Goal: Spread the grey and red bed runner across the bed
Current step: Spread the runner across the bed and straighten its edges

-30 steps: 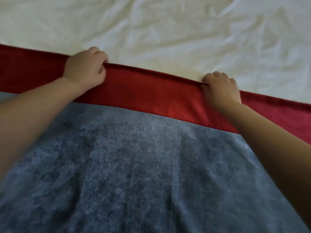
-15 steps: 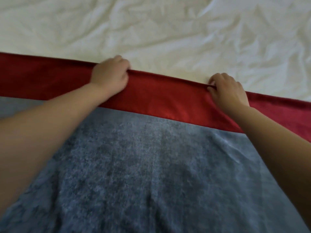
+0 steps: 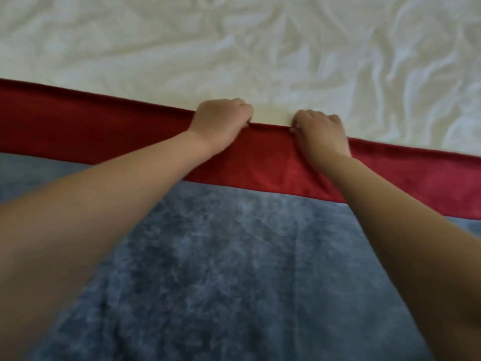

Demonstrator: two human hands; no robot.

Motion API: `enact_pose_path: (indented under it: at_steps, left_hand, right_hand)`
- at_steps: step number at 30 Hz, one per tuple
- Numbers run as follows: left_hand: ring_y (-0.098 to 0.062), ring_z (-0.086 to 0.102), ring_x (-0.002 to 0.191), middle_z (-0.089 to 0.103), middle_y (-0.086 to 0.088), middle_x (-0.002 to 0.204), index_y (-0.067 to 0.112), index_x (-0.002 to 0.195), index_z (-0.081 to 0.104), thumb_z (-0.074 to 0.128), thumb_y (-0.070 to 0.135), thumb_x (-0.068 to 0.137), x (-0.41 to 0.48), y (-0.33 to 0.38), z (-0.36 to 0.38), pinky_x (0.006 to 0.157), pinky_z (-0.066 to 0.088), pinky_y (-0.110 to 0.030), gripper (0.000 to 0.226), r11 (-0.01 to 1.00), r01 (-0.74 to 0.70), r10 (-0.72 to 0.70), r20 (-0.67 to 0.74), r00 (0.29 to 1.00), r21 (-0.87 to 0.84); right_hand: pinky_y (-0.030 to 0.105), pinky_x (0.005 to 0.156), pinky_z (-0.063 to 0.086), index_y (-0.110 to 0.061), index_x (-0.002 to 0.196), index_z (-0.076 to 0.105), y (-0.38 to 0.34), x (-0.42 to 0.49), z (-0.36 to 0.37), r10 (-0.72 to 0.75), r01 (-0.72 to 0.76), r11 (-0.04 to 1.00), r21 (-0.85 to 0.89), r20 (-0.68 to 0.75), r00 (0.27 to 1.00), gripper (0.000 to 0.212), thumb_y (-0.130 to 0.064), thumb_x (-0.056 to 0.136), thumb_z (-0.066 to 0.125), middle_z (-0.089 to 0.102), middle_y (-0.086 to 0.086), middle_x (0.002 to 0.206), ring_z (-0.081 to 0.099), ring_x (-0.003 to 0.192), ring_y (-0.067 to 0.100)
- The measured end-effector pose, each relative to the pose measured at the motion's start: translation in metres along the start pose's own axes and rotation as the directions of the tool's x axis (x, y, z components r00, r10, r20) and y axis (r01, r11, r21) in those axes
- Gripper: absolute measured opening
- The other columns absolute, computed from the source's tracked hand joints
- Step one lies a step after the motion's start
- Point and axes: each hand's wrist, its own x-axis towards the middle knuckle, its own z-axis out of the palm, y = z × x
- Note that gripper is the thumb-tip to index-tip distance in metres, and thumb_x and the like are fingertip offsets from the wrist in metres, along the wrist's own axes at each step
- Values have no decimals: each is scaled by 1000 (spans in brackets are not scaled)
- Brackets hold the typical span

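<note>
The left hand (image 3: 221,121) has slid along the red edge to near the right hand (image 3: 321,134). Both hands' fingers (image 3: 240,105) curl over the far edge of the one runner (image 3: 229,256), gripping it. Beyond the edge lies open, wrinkled white bed (image 3: 234,48).

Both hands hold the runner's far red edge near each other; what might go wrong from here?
The left hand and right hand grip the red edge close together, so a pull may move only the middle and leave the bed runner crooked. The white sheet beyond is wrinkled; dragging the bed runner over it may bunch it more.
</note>
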Motion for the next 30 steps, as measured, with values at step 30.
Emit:
enact_pose_path:
  at_steps: [30]
  left_hand:
    - [-28, 59, 79, 65, -5, 84, 12, 85, 62, 50, 20, 87, 94, 140, 50, 67, 44, -36, 15, 985, 122, -121, 12, 993, -125]
  right_hand:
    - [42, 82, 36, -15, 97, 54, 187, -39, 4, -18, 18, 1000, 23, 21, 1000, 27, -38, 97, 42, 62, 9, 99, 55, 96, 32]
